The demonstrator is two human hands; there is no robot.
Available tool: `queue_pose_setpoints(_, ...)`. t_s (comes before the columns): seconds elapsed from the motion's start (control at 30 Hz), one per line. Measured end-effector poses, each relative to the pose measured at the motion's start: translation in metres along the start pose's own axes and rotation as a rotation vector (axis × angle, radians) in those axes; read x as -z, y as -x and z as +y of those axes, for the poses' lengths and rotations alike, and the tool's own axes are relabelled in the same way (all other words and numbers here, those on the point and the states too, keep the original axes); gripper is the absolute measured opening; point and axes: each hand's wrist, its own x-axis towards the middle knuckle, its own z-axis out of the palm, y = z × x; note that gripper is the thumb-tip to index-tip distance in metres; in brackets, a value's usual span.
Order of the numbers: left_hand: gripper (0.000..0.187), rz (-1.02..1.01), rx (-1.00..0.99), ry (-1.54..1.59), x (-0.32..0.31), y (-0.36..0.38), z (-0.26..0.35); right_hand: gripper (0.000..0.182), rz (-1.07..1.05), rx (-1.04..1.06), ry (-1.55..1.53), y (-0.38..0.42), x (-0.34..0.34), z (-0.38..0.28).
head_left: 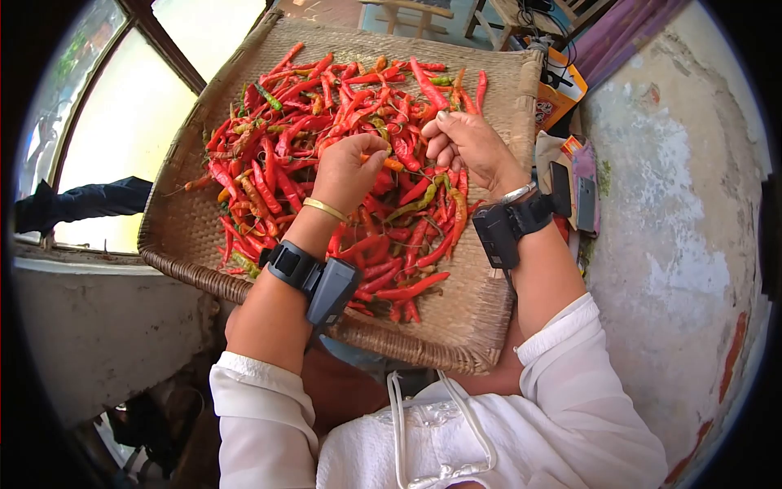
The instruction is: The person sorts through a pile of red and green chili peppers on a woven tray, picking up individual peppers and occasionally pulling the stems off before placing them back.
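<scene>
Red chili peppers, with some orange and green ones among them, lie heaped in a shallow woven basket. Over the middle of the heap, my left hand is closed in a pinch on an orange chili pepper, whose end sticks out past the fingers. To its right, my right hand hovers above the peppers with its thumb pressed to the curled fingers. Whatever may be in that pinch is too small to make out. The two hands are a short way apart.
A window with dark cloth on its sill stands at the left. A worn plaster wall rises close on the right. Beyond the basket are an orange box and wooden furniture.
</scene>
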Motion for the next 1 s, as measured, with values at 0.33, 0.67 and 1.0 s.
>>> queue_pose_setpoints(0.33,0.015,-0.137,-0.060,-0.753,0.000,0.002,-0.006,0.033,0.016,0.219,0.882,-0.005,-0.030,0.019)
queue_pose_setpoints(0.67,0.014,0.181,-0.203,-0.383,0.015,0.004,0.015,0.019,-0.068,-0.118,0.637,-0.001,-0.021,0.001)
queue_pose_setpoints(1.0,0.018,-0.108,-0.221,-0.720,0.010,0.015,0.008,0.035,0.133,-0.014,0.377,-0.004,-0.006,0.003)
